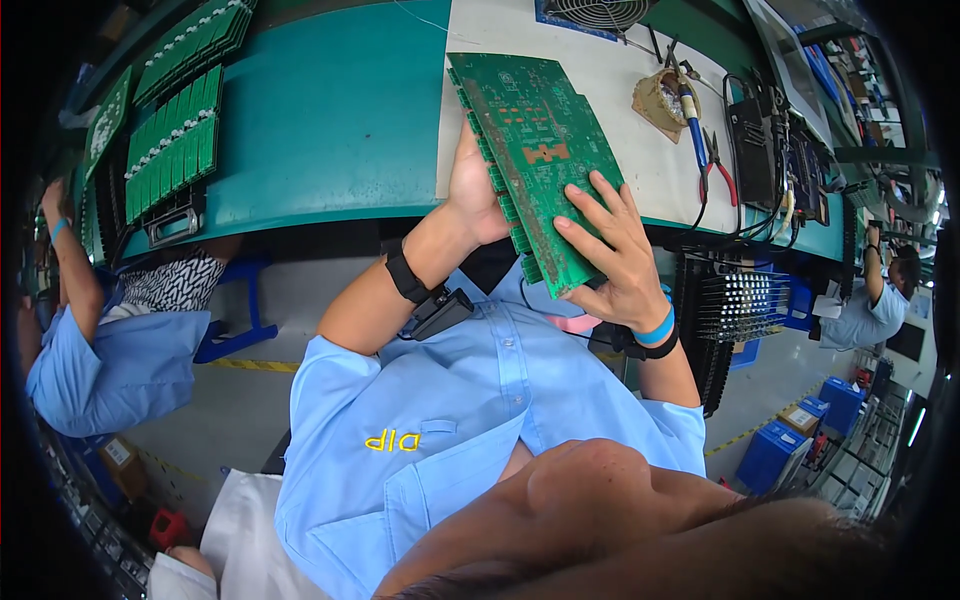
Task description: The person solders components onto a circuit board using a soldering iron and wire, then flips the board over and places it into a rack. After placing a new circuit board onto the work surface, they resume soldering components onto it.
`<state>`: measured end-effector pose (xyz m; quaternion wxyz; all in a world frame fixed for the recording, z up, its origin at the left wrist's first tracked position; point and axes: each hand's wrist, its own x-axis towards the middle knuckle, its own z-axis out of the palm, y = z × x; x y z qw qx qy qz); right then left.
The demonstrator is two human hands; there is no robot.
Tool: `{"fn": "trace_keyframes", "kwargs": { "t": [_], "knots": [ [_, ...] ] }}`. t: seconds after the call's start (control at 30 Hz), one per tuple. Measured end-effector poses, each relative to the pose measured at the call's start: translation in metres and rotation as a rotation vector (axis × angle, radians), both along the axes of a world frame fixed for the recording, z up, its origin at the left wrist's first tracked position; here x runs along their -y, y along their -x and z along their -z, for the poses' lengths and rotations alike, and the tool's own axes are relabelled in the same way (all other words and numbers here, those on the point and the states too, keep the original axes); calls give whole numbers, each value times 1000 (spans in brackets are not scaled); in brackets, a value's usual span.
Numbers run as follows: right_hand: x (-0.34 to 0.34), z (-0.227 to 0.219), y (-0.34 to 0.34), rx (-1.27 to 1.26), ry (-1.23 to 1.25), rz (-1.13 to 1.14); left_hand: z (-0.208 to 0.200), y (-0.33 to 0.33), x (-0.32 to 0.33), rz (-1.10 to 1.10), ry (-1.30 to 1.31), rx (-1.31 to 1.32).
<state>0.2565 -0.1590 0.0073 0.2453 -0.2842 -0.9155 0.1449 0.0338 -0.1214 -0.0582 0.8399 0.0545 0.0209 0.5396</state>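
Right now a green circuit board [545,170] is held up, tilted, between the person's two hands, over the front edge of the worktop [310,110]. The right hand [615,255] has its grip clamped on the lower right part, fingers spread over the face and thumb at the bottom edge. The left hand [472,185] is against the left side, where small green pieces fringe the edge; its fingers run behind the board, so I cannot tell how tightly that grip is closed. To the right, on a white sheet [650,185], a blue-handled tool [692,122] leans at a tan round holder [660,103], with red-handled pliers [712,165] just beside. Black boxy equipment [750,135] and tangled cables crowd in past them. Well apart on the left are stacked green panels [172,150]. The board blocks part of the worktop and its front edge from me. A grilled fan [595,10] is cut off at the top, a head fills the bottom, and co-workers at the left [125,355] and right [868,310] blur toward the dark rim.
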Motion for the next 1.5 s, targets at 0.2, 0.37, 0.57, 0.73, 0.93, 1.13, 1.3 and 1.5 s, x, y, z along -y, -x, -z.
{"fn": "trace_keyframes", "kwargs": {
  "t": [0.2,0.37,0.57,0.73,0.93,1.13,1.3,1.5],
  "knots": [
    [0,2,3,16,-34,21,4,2,1,2,2,19],
    [-1,7,3,72,-101,55,8,3,1,-10,-2,12],
    [2,5,9,77,-119,81,3,6,1,-16,-29,33],
    [1,0,13,-9,-106,74,-15,18,-1,10,-51,-47],
    [-8,-2,25,-355,3,88,-59,24,-9,-59,-25,-599],
    [-2,1,47,-808,284,252,-74,28,-36,-569,-497,-1571],
    [-6,10,76,-1378,721,280,-83,20,-50,-819,-811,-2176],
    [-1,19,87,-1666,978,248,-76,11,-70,-582,-944,-2446]
  ]
}}
